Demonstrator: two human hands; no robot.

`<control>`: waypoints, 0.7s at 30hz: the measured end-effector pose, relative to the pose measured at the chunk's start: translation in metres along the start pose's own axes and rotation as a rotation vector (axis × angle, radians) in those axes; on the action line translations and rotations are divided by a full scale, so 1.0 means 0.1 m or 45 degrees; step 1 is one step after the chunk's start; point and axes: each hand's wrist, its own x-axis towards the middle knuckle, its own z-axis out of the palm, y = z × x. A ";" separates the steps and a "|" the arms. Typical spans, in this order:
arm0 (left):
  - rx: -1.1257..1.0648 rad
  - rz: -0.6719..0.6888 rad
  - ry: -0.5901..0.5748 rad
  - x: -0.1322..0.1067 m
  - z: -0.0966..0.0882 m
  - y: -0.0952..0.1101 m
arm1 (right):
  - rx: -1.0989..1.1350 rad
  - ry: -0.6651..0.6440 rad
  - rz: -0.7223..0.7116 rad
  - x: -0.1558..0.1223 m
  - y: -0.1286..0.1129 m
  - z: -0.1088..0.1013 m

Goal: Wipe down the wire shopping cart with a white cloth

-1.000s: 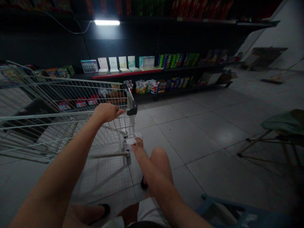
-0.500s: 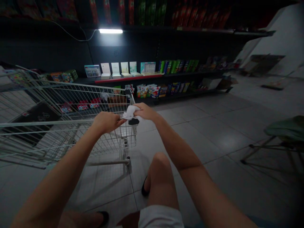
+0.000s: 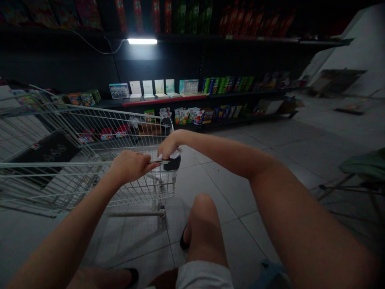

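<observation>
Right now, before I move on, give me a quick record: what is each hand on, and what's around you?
left hand: gripping the wire shopping cart's handle
right hand: closed over a white cloth or tissue, at the handle's black end cap
underfoot: grey floor tiles
ahead: dark shelving with packaged goods
right side: a green-topped folding stool

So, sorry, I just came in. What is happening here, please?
A person's left hand grips the metal handle of a silver wire shopping cart. The right hand presses a white cloth or tissue onto the cart's black plastic handle end. Dark store shelves with packaged goods stand beyond the cart.
</observation>
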 end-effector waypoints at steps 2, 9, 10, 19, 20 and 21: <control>0.004 0.007 -0.001 -0.04 0.00 0.01 | 0.036 -0.352 0.017 0.05 -0.06 -0.36; 0.016 -0.001 0.016 -0.05 0.03 0.01 | 0.199 -0.250 -0.326 -0.25 -0.02 -0.50; 0.023 0.010 0.030 -0.05 0.03 0.00 | 0.203 -0.250 -0.345 -0.26 0.05 -0.42; 0.019 0.102 0.116 -0.21 0.03 -0.06 | 0.495 0.870 -0.188 0.00 0.65 0.20; 0.006 0.113 0.112 -0.25 0.04 -0.09 | 0.609 0.949 -0.220 -0.02 0.62 0.34; -0.011 0.120 0.107 -0.28 0.05 -0.11 | 0.724 0.995 -0.272 -0.06 0.58 0.48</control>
